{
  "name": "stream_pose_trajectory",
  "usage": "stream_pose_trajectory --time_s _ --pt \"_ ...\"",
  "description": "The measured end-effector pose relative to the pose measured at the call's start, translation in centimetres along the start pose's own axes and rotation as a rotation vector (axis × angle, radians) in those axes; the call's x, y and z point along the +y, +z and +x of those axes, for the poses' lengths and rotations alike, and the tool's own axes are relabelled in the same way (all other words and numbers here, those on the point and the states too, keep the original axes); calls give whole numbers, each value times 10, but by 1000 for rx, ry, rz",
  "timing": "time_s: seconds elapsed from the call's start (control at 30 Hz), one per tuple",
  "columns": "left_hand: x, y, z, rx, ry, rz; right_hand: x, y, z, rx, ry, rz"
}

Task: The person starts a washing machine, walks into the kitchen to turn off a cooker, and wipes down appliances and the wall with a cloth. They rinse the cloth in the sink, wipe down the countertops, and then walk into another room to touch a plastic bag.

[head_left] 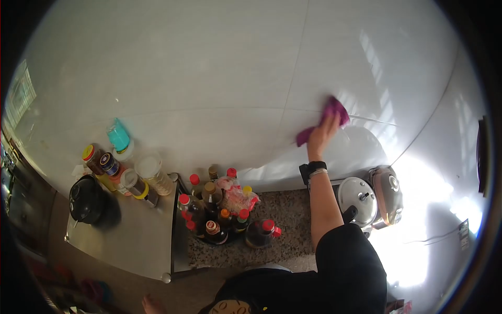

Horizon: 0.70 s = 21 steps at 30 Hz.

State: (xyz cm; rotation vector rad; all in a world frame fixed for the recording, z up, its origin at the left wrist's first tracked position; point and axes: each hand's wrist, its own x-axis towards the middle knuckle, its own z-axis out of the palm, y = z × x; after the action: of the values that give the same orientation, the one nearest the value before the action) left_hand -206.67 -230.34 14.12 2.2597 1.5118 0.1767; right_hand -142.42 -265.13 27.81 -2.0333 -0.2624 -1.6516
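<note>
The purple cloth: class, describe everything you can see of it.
The purple cloth is plain reddish purple and looks like soft, thin fabric. It appears loosely bunched against the pale wall. The right hand lies over its middle; one part shows beyond the fingers, another juts out toward the lower left. Blur hides any weave.

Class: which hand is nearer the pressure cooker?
Right. The right hand holds a purple cloth against the wall, above the pressure cooker; the left hand is low, far to its left.
</note>
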Motion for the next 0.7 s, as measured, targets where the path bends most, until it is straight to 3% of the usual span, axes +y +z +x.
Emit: stream_pose_trajectory --time_s 0.03,0.07,0.1,0.2,0.27,0.33,0.37,0.4,0.47,0.57,0.7 --pt "-15 13 8 2 -3 5 24 3 -19 10 172 -37" --pt "-33 34 19 144 106 10 42 9 -38 18 342 -77" --pt "-44 45 22 280 219 19 48 8 -54 8 345 -83" --pt "-19 39 27 195 200 49 61 8 -86 -49 398 -145" --pt "-18 43 37 209 216 65 60 17 -109 -23 787 -50" --pt "-10 40 42 224 236 79 109 60 -177 39 1218 220" --pt "-1 34 42 209 264 38 97 44 -169 -810 934 -110" --pt "4 31 42 194 290 -5 82 32 -164 -1598 491 -438" --pt "9 30 42 187 282 12 71 35 -202 -1393 496 -149" --pt "12 29 33 168 254 41 57 45 -240 -1272 371 -97" --pt "-2 37 20 118 206 82 67 47 -262 -1506 397 81"
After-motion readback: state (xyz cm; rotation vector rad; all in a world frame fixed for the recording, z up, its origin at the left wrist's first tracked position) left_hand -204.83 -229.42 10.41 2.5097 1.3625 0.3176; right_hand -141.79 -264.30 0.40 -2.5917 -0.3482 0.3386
